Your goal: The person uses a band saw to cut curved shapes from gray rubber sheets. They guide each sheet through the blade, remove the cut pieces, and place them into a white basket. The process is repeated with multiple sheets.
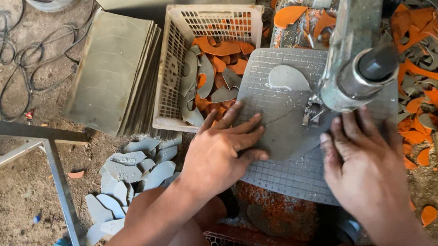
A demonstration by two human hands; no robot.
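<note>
Grey sole-shaped cutouts (pixel 123 184) lay heaped on the dirt floor nearest the person, left of the knees, beside a bare metal frame (pixel 55 169). Just above them the left hand (pixel 220 154) lay flat, fingers spread and gripping nothing, pressing down on a thin grey rubber sheet (pixel 284 140). The right hand (pixel 362 167) pressed the same sheet from the other side, fingers extended and palm down, likewise closed around nothing. That sheet rested on a gridded grey cutting table (pixel 290 177), directly under the metal cutting head (pixel 358 73) of a machine, with the blade area between the two hands. A rounded hole (pixel 288 78) showed farther up the sheet. Left of the table stood a cream plastic crate (pixel 209 26) holding grey and orange cut pieces, and beside it a stack of grey flat sheets (pixel 110 72). Orange and grey offcut scraps (pixel 434 72) were piled beyond the right hand.
</note>
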